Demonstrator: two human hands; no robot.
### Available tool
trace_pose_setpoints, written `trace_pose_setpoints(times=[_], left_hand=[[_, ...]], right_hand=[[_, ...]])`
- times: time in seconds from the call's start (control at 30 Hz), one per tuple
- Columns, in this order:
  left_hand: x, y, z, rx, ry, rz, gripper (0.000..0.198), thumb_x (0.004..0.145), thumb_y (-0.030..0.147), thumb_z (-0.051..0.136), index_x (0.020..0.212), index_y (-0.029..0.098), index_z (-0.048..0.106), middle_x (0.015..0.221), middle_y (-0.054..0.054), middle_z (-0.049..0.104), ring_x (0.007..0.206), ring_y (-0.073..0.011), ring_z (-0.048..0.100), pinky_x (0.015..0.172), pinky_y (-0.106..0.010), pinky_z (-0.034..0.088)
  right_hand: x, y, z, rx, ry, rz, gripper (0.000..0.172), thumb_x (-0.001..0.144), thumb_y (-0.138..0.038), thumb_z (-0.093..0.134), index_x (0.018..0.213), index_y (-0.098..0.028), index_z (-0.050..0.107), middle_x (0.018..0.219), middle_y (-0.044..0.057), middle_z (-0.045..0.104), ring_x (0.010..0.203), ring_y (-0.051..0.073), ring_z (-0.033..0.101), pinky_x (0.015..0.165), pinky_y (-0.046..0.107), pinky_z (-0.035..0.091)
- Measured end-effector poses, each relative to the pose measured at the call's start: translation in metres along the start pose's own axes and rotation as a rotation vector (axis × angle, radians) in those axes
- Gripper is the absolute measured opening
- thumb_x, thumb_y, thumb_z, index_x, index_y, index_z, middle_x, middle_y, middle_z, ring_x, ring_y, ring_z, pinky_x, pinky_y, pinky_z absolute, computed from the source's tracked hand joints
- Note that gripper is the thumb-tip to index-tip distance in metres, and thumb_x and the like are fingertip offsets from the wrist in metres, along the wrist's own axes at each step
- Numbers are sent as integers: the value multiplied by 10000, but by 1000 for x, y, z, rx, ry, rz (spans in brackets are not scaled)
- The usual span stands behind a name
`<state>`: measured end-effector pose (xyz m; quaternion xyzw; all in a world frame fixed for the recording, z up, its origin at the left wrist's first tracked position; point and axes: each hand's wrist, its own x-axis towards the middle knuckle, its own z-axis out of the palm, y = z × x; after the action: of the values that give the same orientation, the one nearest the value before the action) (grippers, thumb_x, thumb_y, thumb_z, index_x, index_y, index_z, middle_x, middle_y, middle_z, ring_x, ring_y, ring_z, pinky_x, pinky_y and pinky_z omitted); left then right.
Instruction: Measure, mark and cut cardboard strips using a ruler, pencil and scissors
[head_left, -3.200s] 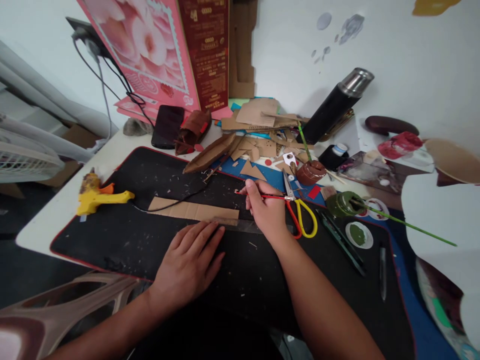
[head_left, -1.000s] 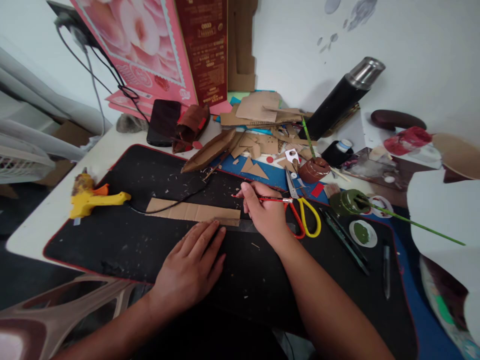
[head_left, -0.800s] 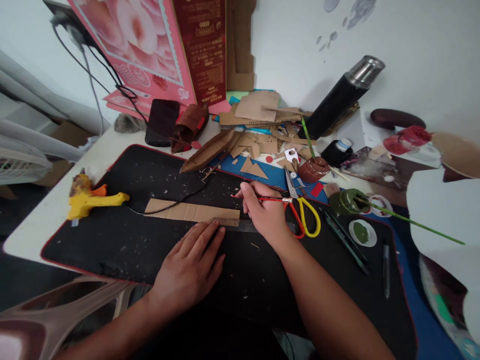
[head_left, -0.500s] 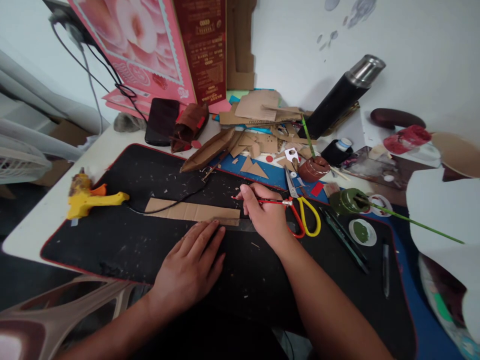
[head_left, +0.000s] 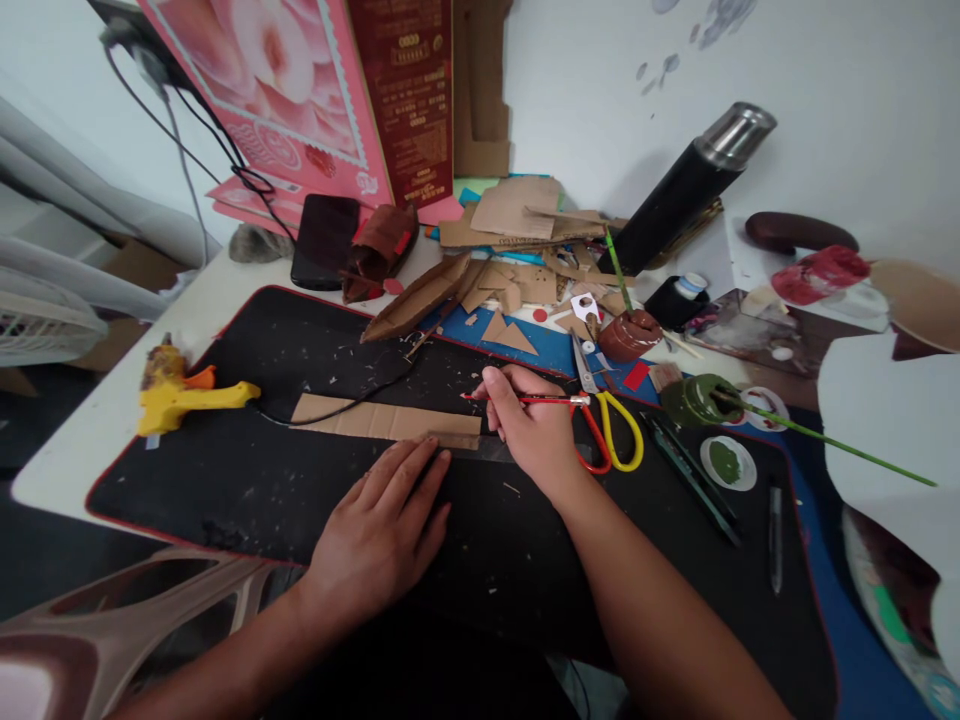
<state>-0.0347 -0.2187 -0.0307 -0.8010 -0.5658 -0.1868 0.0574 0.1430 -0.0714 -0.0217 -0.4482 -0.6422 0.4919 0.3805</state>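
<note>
My left hand point(head_left: 382, 520) lies flat, fingers stretched out, its fingertips on a clear ruler-like strip point(head_left: 461, 441) along the near edge of a narrow cardboard strip point(head_left: 360, 418). A red pencil point(head_left: 551, 399) is pinched in my right hand point(head_left: 529, 425), above the right end of that cardboard. The pencil's tip points left and appears raised off the cardboard. Just right of my right hand lie scissors point(head_left: 621, 432) with red and yellow handles. A black cable point(head_left: 352, 405) crosses the cardboard strip.
A yellow glue gun point(head_left: 199, 392) lies at the mat's left. Cardboard scraps point(head_left: 525, 285), a brown paint jar point(head_left: 630, 337) and a black thermos point(head_left: 679, 200) are at the back. On the right are a green paint jar point(head_left: 697, 402), pens point(head_left: 694, 485) and a paint lid point(head_left: 727, 463).
</note>
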Motion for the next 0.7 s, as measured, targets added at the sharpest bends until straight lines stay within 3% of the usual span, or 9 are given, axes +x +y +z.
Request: trace_pose_setpoints(times=[0.7], left_hand=[[-1, 0, 1, 6, -3, 8, 416, 1060, 263, 593, 1439, 107, 662, 1477, -183, 708, 1335, -341, 688, 1072, -456, 622]], right_hand=[[-1, -1, 0, -6, 3, -3, 456, 1095, -580, 586, 842, -231, 735, 586, -20, 633, 523, 134, 610, 490, 249, 424]])
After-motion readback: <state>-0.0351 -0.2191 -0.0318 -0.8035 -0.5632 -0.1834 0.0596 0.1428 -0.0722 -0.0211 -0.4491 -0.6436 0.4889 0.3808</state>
